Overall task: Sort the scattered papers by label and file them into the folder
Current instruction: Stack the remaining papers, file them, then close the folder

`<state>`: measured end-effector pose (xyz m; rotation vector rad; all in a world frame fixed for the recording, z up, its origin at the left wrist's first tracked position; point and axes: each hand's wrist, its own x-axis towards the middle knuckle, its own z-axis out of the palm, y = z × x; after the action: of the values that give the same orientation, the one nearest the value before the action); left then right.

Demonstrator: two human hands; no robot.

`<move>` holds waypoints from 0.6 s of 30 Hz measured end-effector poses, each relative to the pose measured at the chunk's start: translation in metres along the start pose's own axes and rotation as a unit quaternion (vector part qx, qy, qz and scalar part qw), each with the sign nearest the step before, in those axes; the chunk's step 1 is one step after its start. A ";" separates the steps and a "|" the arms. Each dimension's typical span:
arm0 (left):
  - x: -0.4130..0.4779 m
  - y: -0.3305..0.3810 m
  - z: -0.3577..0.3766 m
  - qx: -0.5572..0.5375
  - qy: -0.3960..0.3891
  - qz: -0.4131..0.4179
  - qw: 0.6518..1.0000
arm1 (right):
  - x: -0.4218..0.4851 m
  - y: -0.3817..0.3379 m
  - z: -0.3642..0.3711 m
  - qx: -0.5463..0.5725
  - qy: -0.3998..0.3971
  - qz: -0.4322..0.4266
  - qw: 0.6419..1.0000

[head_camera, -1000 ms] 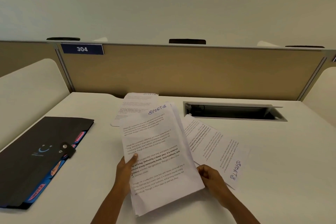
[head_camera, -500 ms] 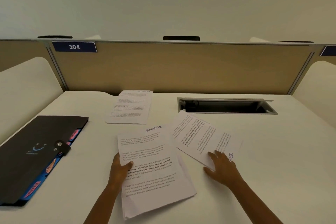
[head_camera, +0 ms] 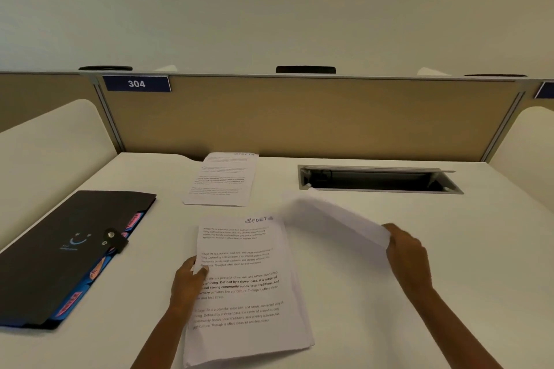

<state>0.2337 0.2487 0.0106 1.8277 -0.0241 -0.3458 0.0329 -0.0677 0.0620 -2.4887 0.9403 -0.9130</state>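
The stack of white printed sheets [head_camera: 245,287] headed "Sports" in blue handwriting lies flat on the white desk [head_camera: 449,293], right in front of the person, and this is gathering time: loose pages are being collected onto one like-labelled pile, with filing not yet begun.

The left hand [head_camera: 189,281] pins the stack at its left edge, thumb curled over the top page and fingers apparently tucked under, so it grips the pile. The right hand [head_camera: 407,255] is closed on the near end of a single white loose sheet [head_camera: 332,219], lifted off the desk just right of the stack and blurred; its printed face can't be read.

By my reading, the next move is to carry that sheet across and lay it square on the stack, provided its label matches. That's worth checking, since thin paper flexes and can slide crooked.

One more printed white page [head_camera: 221,178] also marked "Sports" lies further back near the tan partition [head_camera: 299,117], apart from the pile, waiting to be picked up.

Off to the left, well apart, the black expanding folder [head_camera: 69,246] lies closed under its snap strap, pink-labelled blue tabs peeking out at its edge. It'll need opening before anything goes in.

A dark cable slot [head_camera: 377,181] sits recessed in the desk behind the lifted sheet.
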 end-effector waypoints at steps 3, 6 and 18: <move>-0.003 0.000 -0.003 -0.039 -0.038 -0.028 0.998 | 0.007 -0.024 -0.019 0.119 0.037 -0.032 0.992; -0.010 0.008 -0.004 -0.054 -0.094 -0.057 0.992 | 0.012 -0.037 -0.019 0.171 0.034 -0.087 0.981; -0.014 0.009 0.000 -0.067 -0.209 -0.083 0.972 | 0.000 -0.045 0.021 0.359 -0.163 0.122 0.911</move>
<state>0.2224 0.2490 0.0227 1.6003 -0.1369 -0.8266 0.0678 -0.0333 0.0688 -1.7669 0.6257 -0.5864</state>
